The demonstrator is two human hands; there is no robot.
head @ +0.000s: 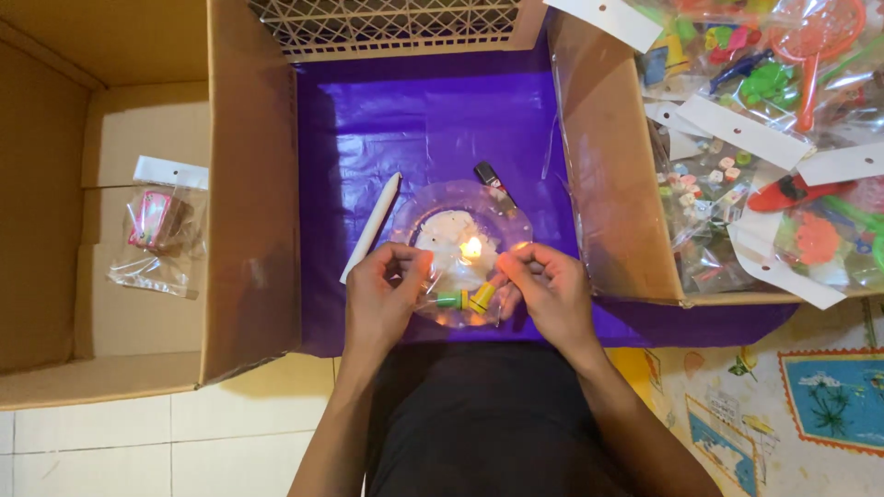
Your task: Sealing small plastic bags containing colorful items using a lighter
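Pinching a clear toy packet (pixel 463 296) over a candle flame (pixel 471 247), both hands (pixel 471 293), fingertips hidden.

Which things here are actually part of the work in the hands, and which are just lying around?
In use:
left hand and right hand, both pinching a clear bag
small green and yellow toys inside it
lit candle on a glass plate

Lying about:
white stick
lighter
packed bag in the left box
box of bagged toys on the right

Cardboard box (pixel 110 276) left holds 1 sealed pink-toy packet (pixel 157 225); right box (pixel 612 184) heaped with toy packets (pixel 773 138).
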